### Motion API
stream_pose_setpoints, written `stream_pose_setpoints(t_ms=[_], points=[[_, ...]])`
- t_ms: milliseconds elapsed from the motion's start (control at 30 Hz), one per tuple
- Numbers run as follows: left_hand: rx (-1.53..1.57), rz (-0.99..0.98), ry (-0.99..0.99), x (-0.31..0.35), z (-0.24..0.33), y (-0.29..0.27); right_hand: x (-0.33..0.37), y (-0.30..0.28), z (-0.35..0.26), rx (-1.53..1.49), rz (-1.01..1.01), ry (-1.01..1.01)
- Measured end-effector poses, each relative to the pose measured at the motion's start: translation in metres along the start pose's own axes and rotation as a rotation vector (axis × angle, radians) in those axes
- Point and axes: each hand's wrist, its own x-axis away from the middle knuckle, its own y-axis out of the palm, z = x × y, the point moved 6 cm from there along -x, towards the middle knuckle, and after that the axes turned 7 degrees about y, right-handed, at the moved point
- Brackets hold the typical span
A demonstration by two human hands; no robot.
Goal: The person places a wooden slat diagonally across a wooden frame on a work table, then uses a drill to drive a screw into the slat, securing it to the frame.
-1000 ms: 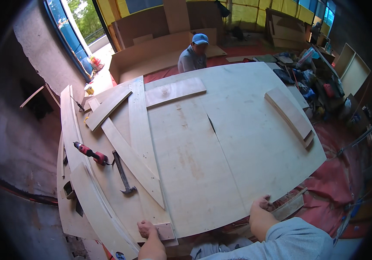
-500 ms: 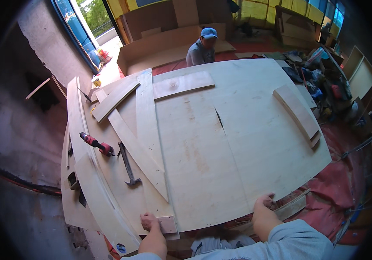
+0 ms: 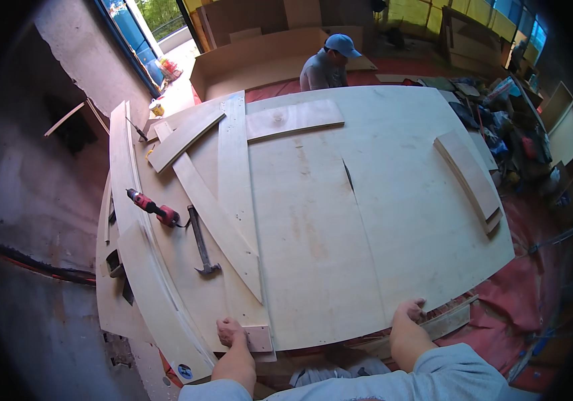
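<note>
- Left hand (image 3: pixel 231 331): fingers curled in, at left end of 1 small wooden block (image 3: pixel 258 339); can't tell if gripping.
- Right hand (image 3: pixel 409 310): fingers bent, at near edge of 1 large plywood panel (image 3: pixel 313 220); grip can't be told.
- Panel lies between and beyond both hands.
- Beyond left hand, leftward: 1 claw hammer (image 3: pixel 199 242), farther 1 cordless drill (image 3: pixel 153 206).
- Beyond right hand, rightward: 2 stacked boards (image 3: pixel 467 175).
- Container: 1 yellow-and-white tub (image 3: pixel 157 108), far beyond left hand; contents too small to tell.
</note>
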Motion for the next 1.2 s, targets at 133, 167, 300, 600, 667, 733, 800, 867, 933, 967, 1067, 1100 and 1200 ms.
stream_pose_setpoints(t_ms=[133,167,300,600,667,733,800,867,933,967,1067,1100,1200], points=[[-0.002,-0.027,-0.017,-0.001,-0.001,-0.001,0.006,-0.002,-0.003,0.031,-0.030,0.002],[0.004,-0.040,-0.019,-0.002,-0.002,0.002,0.005,-0.003,-0.004,0.070,0.049,0.000],[-0.008,-0.031,-0.008,-0.004,-0.002,0.005,0.001,0.002,-0.003,0.038,0.019,-0.012],[0.016,-0.036,0.009,-0.001,0.000,0.002,0.019,-0.023,-0.008,0.180,0.269,-0.046],[-0.010,-0.035,-0.037,-0.008,-0.018,0.009,0.030,-0.025,-0.010,0.175,-0.004,-0.137],[-0.009,-0.034,-0.018,-0.007,-0.013,0.012,0.027,-0.017,-0.016,0.396,-0.079,-0.329],[0.005,-0.046,0.007,-0.004,-0.004,0.009,0.008,0.006,-0.021,0.629,-0.064,-0.498],[0.020,-0.056,0.023,-0.002,0.007,0.008,-0.026,0.030,-0.010,0.515,-0.076,-0.317],[0.024,-0.047,0.014,-0.004,0.001,0.006,-0.018,0.031,-0.010,0.506,-0.084,-0.345],[0.023,-0.034,-0.007,-0.006,-0.007,0.008,-0.005,0.028,-0.012,0.533,-0.087,-0.429],[0.028,-0.042,0.001,-0.005,-0.005,0.008,-0.020,0.035,-0.008,0.427,-0.078,-0.298],[0.030,-0.045,0.001,-0.005,-0.006,0.007,-0.020,0.036,-0.006,0.397,-0.077,-0.262],[0.021,-0.028,-0.003,-0.006,-0.009,0.003,-0.023,0.039,0.007,0.140,-0.050,0.014]])
